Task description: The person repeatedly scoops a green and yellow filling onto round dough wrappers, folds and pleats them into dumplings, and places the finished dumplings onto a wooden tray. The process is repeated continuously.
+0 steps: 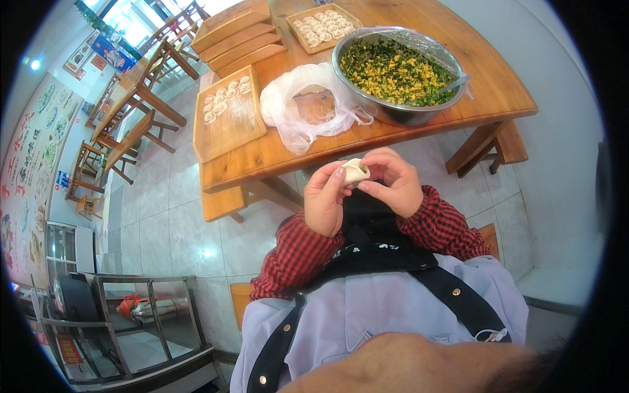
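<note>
Between my two hands, just off the table's near edge, is a dumpling (355,172) folded over, with green filling showing at its right end. My left hand (325,196) grips its left side, the thumb on top. The fingers of my right hand (393,179) pinch the edge at the right. Beyond them a white plastic bag (285,105) lies with its mouth spread, some pale dough and a wooden surface visible inside. To its right stands a large steel bowl (417,115) of chopped greens and yellow egg-like bits, partly under cling film, a spoon handle (454,83) leaning on its rim.
On the wooden table (491,88), a wooden tray (236,130) at the left holds several shaped dumplings; another full tray (314,48) sits at the back. Stacked wooden trays (241,42) rise at the far left. A bench (223,204) and a metal-framed rack (147,319) stand leftward.
</note>
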The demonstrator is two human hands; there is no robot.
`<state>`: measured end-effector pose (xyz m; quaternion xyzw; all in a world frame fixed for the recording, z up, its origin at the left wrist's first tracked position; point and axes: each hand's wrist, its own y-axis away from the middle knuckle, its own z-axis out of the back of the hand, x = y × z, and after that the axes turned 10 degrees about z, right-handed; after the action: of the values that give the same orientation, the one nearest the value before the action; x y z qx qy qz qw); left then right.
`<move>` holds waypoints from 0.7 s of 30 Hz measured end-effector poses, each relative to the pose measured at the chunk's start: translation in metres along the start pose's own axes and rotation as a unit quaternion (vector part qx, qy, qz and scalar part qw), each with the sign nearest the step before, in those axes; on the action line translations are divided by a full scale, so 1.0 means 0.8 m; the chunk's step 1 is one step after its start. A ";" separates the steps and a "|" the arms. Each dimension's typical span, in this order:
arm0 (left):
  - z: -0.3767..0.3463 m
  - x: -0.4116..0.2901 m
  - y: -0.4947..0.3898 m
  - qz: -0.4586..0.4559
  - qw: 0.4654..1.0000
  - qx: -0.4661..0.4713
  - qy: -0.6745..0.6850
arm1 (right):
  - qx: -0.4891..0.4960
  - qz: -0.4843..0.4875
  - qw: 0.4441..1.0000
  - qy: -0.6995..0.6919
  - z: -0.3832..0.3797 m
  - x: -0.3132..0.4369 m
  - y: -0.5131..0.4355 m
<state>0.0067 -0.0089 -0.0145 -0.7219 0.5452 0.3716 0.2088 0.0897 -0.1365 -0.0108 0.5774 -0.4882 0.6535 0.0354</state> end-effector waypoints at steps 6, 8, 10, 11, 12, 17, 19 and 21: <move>0.005 0.000 0.000 -0.005 0.999 0.034 0.012 | 0.010 -0.003 0.997 0.081 0.002 0.006 -0.001; 0.005 0.000 0.000 0.004 0.999 0.047 0.019 | 0.011 -0.006 0.995 0.101 0.002 0.008 -0.001; 0.004 0.002 0.001 0.017 0.998 0.056 0.033 | 0.011 -0.001 0.993 0.114 0.001 0.008 -0.001; 0.004 0.003 0.001 0.020 0.998 0.056 0.032 | 0.011 0.002 0.993 0.121 0.001 0.007 -0.001; 0.004 0.003 0.001 0.022 0.997 0.061 0.035 | 0.010 0.001 0.994 0.112 0.001 0.007 -0.002; 0.004 0.006 0.001 0.026 0.997 0.065 0.043 | 0.012 -0.032 0.996 0.080 0.004 0.002 -0.001; 0.004 0.007 0.001 0.030 0.997 0.060 0.049 | 0.003 -0.038 0.997 0.060 0.004 -0.003 -0.001; 0.003 0.008 0.002 0.022 0.997 0.057 0.039 | -0.010 -0.044 0.998 0.040 0.002 -0.006 0.000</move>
<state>0.0053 -0.0118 -0.0208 -0.7107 0.5887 0.3159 0.2202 0.0922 -0.1354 -0.0149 0.5713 -0.4674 0.6687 0.0891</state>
